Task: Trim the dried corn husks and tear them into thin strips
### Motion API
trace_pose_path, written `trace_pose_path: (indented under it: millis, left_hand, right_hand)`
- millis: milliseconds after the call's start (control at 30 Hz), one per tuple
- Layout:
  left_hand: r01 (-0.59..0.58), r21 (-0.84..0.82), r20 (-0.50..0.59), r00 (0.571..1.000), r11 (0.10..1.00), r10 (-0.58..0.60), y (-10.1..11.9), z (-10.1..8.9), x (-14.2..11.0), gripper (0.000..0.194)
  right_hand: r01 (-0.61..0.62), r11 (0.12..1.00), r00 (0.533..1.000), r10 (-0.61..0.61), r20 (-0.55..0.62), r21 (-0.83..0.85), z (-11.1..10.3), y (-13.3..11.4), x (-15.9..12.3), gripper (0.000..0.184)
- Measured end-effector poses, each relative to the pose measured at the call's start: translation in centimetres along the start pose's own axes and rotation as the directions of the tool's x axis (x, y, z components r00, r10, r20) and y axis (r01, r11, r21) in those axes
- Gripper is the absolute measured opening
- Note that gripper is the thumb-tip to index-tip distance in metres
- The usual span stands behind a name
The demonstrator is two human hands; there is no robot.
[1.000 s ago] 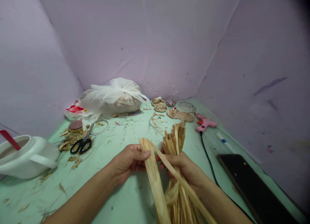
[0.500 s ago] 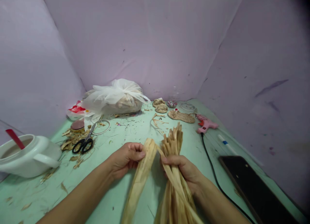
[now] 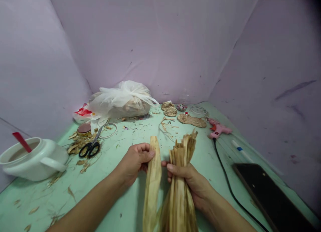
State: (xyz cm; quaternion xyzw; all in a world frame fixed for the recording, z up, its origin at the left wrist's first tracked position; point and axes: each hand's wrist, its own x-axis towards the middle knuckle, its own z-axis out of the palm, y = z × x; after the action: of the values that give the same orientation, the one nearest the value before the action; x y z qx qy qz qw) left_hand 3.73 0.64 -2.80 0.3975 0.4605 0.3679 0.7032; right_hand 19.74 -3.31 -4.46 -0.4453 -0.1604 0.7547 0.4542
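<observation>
Between the thumb and fingers of my left hand (image 3: 140, 158) is a single wide, pale yellow strip of dried plant fibre (image 3: 152, 185), held near its top end and hanging down toward me. My right hand (image 3: 187, 175) is closed around a thick bundle of dried fibre strips (image 3: 180, 198). The bundle's ragged cut ends (image 3: 184, 145) stick up above that hand, and its lower part runs out of view at the bottom. The strip and the bundle hang side by side, close together.
Black-handled scissors (image 3: 90, 148) lie on dried scraps at left, near a white pot (image 3: 35, 160). Behind are a white plastic bag (image 3: 122, 100) and a woven sole-shaped piece (image 3: 192, 120). At right are a pink glue gun (image 3: 218, 129), its black cord (image 3: 224, 171) and a phone (image 3: 268, 195).
A thin strip that lay across the bundle under my right thumb is no longer seen there. The wide strip in my left hand now hangs more upright. The view has shifted slightly.
</observation>
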Motion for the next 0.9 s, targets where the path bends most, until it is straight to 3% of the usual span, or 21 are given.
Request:
trace_pose_path:
  millis: [167,367,500,900]
  left_hand:
    - [-0.059,0.059,0.044,0.997,0.996,0.056,-1.0,1.4,-0.5,0.028]
    - [0.035,0.121,0.014,0.999,0.992,-0.037,-1.7,1.6,-0.6,0.030]
    - [0.042,0.202,-0.026,0.999,0.978,-0.037,-2.0,1.8,-0.7,0.031]
    - [0.063,0.024,-0.048,0.997,0.998,-0.061,-2.8,2.4,-0.9,0.021]
  right_hand:
    - [0.056,0.998,0.992,-0.055,0.117,-0.005,0.2,0.6,0.0,0.038]
    - [0.165,0.984,0.984,-0.160,0.072,-0.062,0.3,0.7,0.1,0.035]
    - [0.238,0.954,0.971,-0.238,0.022,-0.181,0.3,0.8,0.1,0.033]
    - [0.280,0.924,0.959,-0.281,0.035,-0.261,-0.1,1.1,0.3,0.030]
